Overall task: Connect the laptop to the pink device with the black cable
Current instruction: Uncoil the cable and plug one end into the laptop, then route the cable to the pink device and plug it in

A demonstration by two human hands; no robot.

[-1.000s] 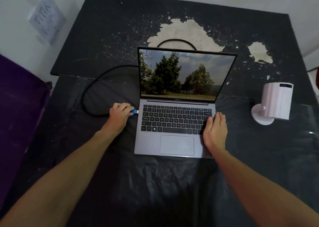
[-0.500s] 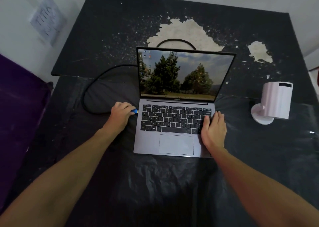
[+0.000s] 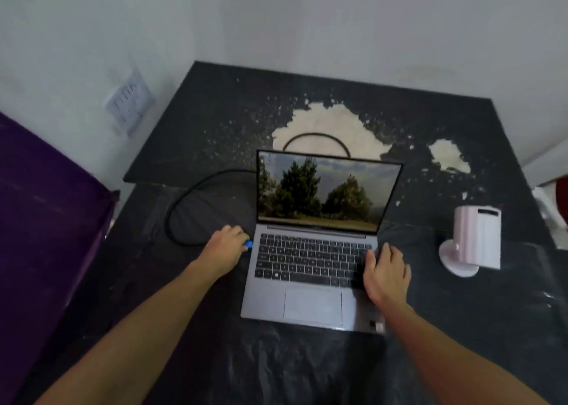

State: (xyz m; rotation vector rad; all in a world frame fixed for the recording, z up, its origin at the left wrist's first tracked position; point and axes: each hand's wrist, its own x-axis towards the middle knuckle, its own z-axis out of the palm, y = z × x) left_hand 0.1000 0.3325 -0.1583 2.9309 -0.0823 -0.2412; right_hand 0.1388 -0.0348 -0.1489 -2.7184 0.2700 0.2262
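Note:
An open grey laptop (image 3: 310,303) sits mid-table with trees on its lit screen. My left hand (image 3: 226,249) grips the blue plug (image 3: 247,245) of the black cable (image 3: 175,211) and holds it against the laptop's left edge. The cable loops left, then runs behind the screen. My right hand (image 3: 385,271) lies flat on the right side of the keyboard and palm rest, fingers spread. The pink device (image 3: 475,238), a cylinder on a round foot, stands to the right of the laptop, apart from both hands.
The dark table (image 3: 215,121) has pale worn patches (image 3: 329,127) behind the laptop. Crinkled black plastic sheet (image 3: 276,367) covers its near part. A purple surface (image 3: 46,214) lies at the left. A white wall with a paper note (image 3: 129,103) stands behind.
The view has tilted up, so more wall shows. Both hands stay where they were, the left at the laptop's left edge with the plug, the right on the keyboard.

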